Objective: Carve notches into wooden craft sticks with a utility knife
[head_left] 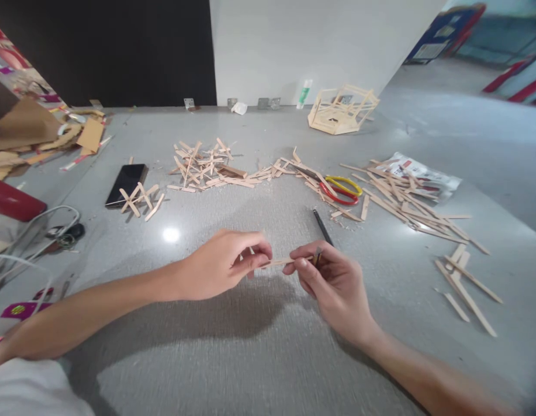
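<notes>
Above the middle of the table, a thin wooden craft stick (279,262) spans the gap between my two hands. My left hand (227,260) pinches one end between thumb and fingers, and another bit of wood shows below its fingers. The other end is in the closed fingertips of my right hand (331,280). A small dark metallic piece (318,255) sticks up among the right fingers; its kind is unclear. Just beyond that hand lies a black pen-like tool (322,225), partly hidden by it. Red-and-yellow-handled scissors (341,190) rest on sticks farther back.
Stick pieces (203,167) are heaped at the back, with long sticks (406,196) beside a plastic packet (424,173) at right. A wooden frame model (341,112) and a glue tube (304,94) stand near the wall. A phone (127,184), cables (38,231) and cardboard (29,127) occupy the left.
</notes>
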`<state>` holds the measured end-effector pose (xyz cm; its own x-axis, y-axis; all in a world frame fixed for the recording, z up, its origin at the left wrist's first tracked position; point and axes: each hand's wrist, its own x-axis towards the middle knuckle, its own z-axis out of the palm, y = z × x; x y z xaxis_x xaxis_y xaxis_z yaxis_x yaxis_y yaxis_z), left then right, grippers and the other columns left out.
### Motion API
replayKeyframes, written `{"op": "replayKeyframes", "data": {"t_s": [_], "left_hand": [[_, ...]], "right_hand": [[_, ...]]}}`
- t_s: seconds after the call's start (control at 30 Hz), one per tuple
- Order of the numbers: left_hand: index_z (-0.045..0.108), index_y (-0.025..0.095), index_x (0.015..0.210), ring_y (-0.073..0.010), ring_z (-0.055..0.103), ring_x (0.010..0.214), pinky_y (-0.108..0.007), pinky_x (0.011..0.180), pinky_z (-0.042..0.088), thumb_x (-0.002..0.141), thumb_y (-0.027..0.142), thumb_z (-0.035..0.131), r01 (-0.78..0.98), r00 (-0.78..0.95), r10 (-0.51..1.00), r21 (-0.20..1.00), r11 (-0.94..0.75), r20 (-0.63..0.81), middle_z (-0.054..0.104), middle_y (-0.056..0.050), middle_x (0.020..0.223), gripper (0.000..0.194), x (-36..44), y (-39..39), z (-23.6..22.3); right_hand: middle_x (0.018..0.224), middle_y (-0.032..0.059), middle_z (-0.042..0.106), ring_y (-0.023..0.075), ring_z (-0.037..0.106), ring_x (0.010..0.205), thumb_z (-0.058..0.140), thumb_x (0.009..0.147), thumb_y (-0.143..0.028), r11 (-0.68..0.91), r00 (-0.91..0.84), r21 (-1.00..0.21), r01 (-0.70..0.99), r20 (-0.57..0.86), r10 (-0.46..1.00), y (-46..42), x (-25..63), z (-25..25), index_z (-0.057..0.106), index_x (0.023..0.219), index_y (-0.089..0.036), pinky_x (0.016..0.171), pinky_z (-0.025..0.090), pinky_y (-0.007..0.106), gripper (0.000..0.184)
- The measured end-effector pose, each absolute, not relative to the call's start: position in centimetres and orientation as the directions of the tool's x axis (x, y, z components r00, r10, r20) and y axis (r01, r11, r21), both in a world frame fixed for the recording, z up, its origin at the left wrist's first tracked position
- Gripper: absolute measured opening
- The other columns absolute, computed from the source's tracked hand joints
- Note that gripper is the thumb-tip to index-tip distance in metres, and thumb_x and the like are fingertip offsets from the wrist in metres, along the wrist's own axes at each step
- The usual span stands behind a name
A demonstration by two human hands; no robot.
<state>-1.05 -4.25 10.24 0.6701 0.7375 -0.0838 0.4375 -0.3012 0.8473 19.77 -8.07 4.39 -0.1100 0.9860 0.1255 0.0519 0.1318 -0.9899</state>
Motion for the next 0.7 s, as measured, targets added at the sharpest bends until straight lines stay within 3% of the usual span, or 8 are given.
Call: {"op": "replayKeyframes", "data": {"t_s": [0.17, 0.4, 0.7], "left_hand": [[0.066, 0.015, 0.107, -0.0107, 0.065, 0.068, -0.021, 0.065, 0.049, 0.096, 0.022, 0.048, 0.395, 0.687, 0.725, 0.861, -0.321, -0.045, 0.072, -0.004, 0.087, 0.022, -0.90, -4.23, 10.34], [0.072, 0.017, 0.095, -0.0101, 0.062, 0.066, -0.021, 0.065, 0.046, 0.093, 0.022, 0.054, 0.450, 0.649, 0.761, 0.815, -0.365, -0.017, 0.072, -0.001, 0.077, 0.018, -0.98, -4.18, 10.23], [0.060, 0.018, 0.094, -0.0096, 0.051, 0.061, -0.021, 0.057, 0.034, 0.097, 0.019, 0.045, 0.488, 0.765, 0.638, 0.721, -0.491, -0.084, 0.060, 0.002, 0.072, 0.015, -1.26, -4.15, 10.31]], "right_hand": [[0.068, 0.0020, 0.068, 0.0069, 0.041, 0.043, 0.061, 0.089, -0.038, 0.149, -0.117, -0.987, 0.057, 0.142, 0.983, -8.14, 19.61, 4.39, 0.061, 0.089, -0.020, 0.038, 0.030, 0.022, 0.019], [0.068, 0.0020, 0.069, 0.0076, 0.048, 0.045, 0.061, 0.089, -0.035, 0.163, -0.120, -0.985, 0.061, 0.155, 0.981, -8.18, 19.58, 4.41, 0.061, 0.089, -0.020, 0.039, 0.033, 0.022, 0.015], [0.067, 0.0014, 0.070, 0.0096, 0.056, 0.050, 0.059, 0.090, -0.031, 0.162, -0.180, -0.984, 0.078, 0.146, 0.973, -8.53, 19.00, 4.52, 0.060, 0.087, -0.021, 0.042, 0.037, 0.022, 0.011]]}}
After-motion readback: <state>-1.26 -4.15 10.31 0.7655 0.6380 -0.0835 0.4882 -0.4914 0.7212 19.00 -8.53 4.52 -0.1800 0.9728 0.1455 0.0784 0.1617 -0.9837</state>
